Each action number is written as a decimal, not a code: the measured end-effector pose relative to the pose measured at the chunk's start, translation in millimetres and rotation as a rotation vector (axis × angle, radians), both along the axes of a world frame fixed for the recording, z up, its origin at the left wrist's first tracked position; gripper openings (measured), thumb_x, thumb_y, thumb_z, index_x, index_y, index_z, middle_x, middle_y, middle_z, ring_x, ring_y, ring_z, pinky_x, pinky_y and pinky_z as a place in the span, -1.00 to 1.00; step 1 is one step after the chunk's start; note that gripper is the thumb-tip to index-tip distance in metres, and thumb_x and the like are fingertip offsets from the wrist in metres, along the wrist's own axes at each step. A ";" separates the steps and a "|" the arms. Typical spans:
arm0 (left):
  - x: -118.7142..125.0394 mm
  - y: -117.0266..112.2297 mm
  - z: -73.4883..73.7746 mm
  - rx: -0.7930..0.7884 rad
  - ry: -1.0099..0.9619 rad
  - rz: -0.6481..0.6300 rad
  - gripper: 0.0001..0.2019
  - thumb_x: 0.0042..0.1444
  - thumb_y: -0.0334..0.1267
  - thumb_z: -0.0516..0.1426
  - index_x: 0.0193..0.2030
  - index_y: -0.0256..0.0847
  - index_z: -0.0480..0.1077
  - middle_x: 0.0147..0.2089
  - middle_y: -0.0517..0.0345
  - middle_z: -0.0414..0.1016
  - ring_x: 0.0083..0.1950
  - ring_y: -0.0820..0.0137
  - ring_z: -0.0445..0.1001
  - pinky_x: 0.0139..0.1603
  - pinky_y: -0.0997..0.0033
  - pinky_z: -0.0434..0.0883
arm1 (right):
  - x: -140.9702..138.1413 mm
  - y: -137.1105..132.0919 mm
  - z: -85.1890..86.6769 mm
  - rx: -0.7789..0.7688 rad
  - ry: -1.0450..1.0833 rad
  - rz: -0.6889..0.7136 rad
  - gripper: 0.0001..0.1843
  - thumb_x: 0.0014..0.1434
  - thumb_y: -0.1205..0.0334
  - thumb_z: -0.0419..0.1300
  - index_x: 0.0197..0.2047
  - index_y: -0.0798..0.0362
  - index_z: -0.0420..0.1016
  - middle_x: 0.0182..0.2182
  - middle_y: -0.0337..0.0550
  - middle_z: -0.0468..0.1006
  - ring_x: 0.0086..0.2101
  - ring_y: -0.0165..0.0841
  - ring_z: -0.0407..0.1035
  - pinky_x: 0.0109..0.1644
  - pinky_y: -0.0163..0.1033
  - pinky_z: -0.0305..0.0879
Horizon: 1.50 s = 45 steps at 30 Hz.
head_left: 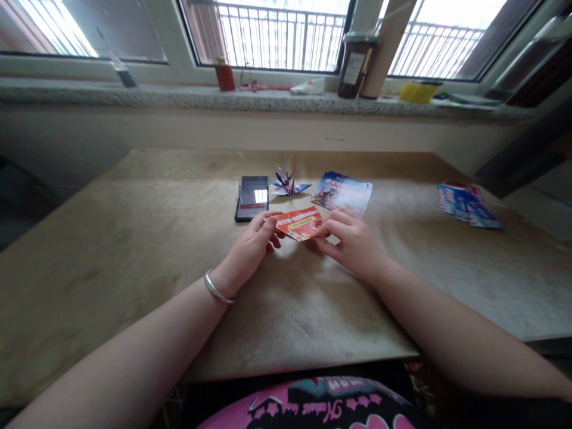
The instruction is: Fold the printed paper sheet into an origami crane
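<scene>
A folded red and orange printed paper (pixel 300 223) lies low over the tan table (pixel 134 238), held at both ends. My left hand (pixel 250 245) pinches its left edge, a silver bangle on that wrist. My right hand (pixel 351 238) grips its right edge with curled fingers. Just behind the paper sit a dark phone (pixel 252 198) with a lit screen, a small folded paper crane (pixel 288 182) in blue print, and a blue printed sheet (pixel 343 192).
More blue printed sheets (pixel 465 204) lie at the table's right side. The stone windowsill (pixel 179 98) behind holds a red cup (pixel 224 76), a dark jar (pixel 355 68), a yellow object (pixel 417 91) and small items. The table's front edge is near my lap.
</scene>
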State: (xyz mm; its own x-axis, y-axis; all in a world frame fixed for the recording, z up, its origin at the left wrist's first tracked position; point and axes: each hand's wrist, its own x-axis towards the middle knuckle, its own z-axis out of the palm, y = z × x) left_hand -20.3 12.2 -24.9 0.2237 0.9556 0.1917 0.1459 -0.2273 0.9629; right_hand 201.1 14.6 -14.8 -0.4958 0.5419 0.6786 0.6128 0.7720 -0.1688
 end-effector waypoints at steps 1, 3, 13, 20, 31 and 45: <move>0.6 -0.9 2.1 -0.030 -0.015 0.014 -0.57 0.21 0.06 0.01 -0.01 -0.27 0.31 -0.33 0.12 0.44 -0.44 0.49 0.39 -0.48 0.52 0.35 | -0.8 -0.3 0.5 -0.008 -0.013 0.020 -0.90 0.12 0.34 0.15 -0.43 0.01 0.42 -0.42 -0.17 0.48 -0.34 -0.32 0.32 -0.23 -0.20 0.31; 1.6 -2.2 5.1 -0.078 -0.031 0.057 -0.62 0.15 -0.02 0.09 -0.04 -0.27 0.33 -0.33 0.16 0.43 -0.45 0.51 0.37 -0.46 0.54 0.34 | -2.3 -0.8 1.6 -0.024 -0.034 0.051 -0.90 0.14 0.32 0.15 -0.41 0.02 0.43 -0.40 -0.15 0.50 -0.32 -0.31 0.32 -0.21 -0.19 0.32; 1.6 -2.1 6.2 0.016 -0.098 0.071 -0.75 0.06 -0.16 0.15 -0.17 -0.25 0.34 -0.32 0.19 0.46 -0.36 0.46 0.44 -0.32 0.47 0.41 | -0.2 0.3 0.1 -0.110 -0.012 0.050 -0.93 0.17 0.25 0.18 -0.36 -0.01 0.46 -0.34 -0.16 0.51 -0.26 -0.31 0.34 -0.13 -0.17 0.33; -3.5 -4.5 9.3 0.388 0.243 0.190 -0.88 0.07 -0.32 0.12 -0.22 -0.23 0.37 -0.24 0.16 0.42 -0.26 0.45 0.43 -0.25 0.44 0.42 | 1.3 1.1 -1.3 -0.104 0.068 -0.042 -0.94 0.15 0.27 0.19 -0.38 -0.01 0.42 -0.37 -0.16 0.48 -0.29 -0.30 0.34 -0.14 -0.14 0.31; -2.8 -6.8 10.3 0.687 0.558 0.128 -0.91 0.12 -0.36 0.15 -0.23 -0.20 0.46 -0.25 0.12 0.37 -0.22 0.41 0.37 -0.17 0.38 0.40 | 0.9 1.0 -2.5 -0.173 0.094 -0.114 -0.79 0.11 0.24 0.24 -0.14 -0.05 0.46 -0.15 -0.10 0.47 -0.12 -0.23 0.35 -0.05 -0.08 0.35; -4.4 -8.2 13.2 0.568 0.611 0.064 -0.86 0.16 -0.29 0.11 -0.15 -0.17 0.44 0.03 0.03 0.26 0.05 0.30 0.35 0.15 0.16 0.34 | 8.9 11.9 -11.4 -0.264 -0.104 -0.019 -0.87 0.07 0.28 0.24 -0.25 -0.04 0.52 -0.18 -0.14 0.52 -0.13 -0.24 0.34 0.00 -0.10 0.32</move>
